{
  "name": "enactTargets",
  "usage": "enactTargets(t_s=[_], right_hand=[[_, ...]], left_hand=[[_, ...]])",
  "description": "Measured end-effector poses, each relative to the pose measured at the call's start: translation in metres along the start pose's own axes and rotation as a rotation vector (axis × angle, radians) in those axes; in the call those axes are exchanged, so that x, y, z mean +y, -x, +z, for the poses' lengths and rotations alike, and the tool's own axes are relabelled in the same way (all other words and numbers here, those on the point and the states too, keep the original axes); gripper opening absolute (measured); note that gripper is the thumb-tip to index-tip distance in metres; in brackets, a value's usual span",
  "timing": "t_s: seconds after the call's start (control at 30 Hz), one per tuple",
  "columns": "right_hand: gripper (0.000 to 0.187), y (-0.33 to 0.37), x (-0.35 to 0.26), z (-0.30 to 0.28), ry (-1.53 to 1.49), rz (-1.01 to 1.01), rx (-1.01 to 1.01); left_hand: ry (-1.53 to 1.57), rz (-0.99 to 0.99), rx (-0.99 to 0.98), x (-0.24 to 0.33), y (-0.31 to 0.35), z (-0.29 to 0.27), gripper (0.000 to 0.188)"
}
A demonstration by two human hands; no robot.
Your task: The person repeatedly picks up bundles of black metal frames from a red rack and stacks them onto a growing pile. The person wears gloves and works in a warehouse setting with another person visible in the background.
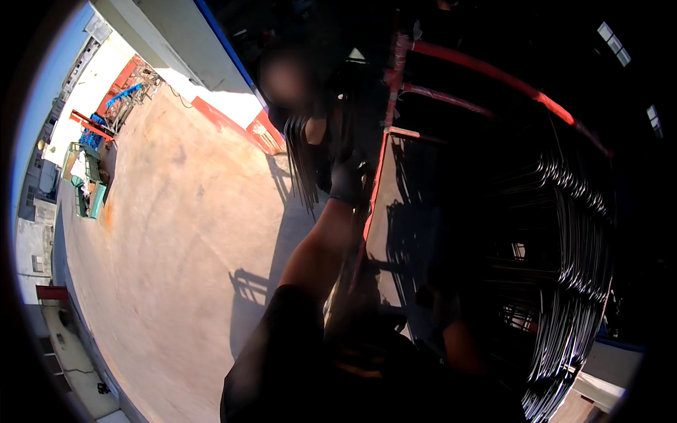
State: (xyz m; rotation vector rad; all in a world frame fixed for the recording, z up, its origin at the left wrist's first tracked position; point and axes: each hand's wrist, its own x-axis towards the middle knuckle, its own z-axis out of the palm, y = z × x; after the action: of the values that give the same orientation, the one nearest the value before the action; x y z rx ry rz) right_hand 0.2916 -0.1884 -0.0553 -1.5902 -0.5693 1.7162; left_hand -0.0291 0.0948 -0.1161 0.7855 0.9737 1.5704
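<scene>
Evidently, thin metal rods [300, 166] hang beside the left hand [345, 181], then come a red frame [395, 77] and shadowed right hand [438, 304], neither's grip discernible, while bent rods [575, 243] massed rightmost suggest much work remains.

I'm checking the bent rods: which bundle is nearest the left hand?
The small dark bundle, just left of the left hand; the larger stack is far right.

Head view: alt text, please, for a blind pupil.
The person's gloved left hand is beside a red frame, near thin dark rods; the right hand is too dark to make out. Bent metal rods are stacked at right; sunlit ground lies at left.
</scene>
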Motion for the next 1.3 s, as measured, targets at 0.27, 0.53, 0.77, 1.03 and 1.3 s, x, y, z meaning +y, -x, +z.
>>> enactTargets(t_s=[0.27, 0.53, 0.77, 1.03, 1.3], right_hand=[[0.028, -0.016, 0.036, -0.039, 0.167, -0.019, 0.058], [0.029, -0.033, -0.029, -0.018, 0.153, 0.021, 0.117], [0.032, -0.044, -0.082, 0.004, -0.033, -0.182, 0.026], [0.096, -0.063, -0.056, 0.046, -0.387, 0.297, -0.259], [0.111, 0.010, -0.040, 0.080, -0.931, 0.365, -0.284]], left_hand=[[-0.062, 0.346, 0.026, -0.045, -0.053, 0.025, 0.042], [0.675, 0.205, -0.289, 0.023, -0.006, 0.065, 0.060], [0.557, 0.331, -0.010, 0.040, 0.072, 0.012, 0.054], [0.326, 0.282, 0.073, 0.131, 0.153, 0.021, 0.041], [0.035, -0.038, -0.182, 0.201, 0.257, 0.107, 0.030]])
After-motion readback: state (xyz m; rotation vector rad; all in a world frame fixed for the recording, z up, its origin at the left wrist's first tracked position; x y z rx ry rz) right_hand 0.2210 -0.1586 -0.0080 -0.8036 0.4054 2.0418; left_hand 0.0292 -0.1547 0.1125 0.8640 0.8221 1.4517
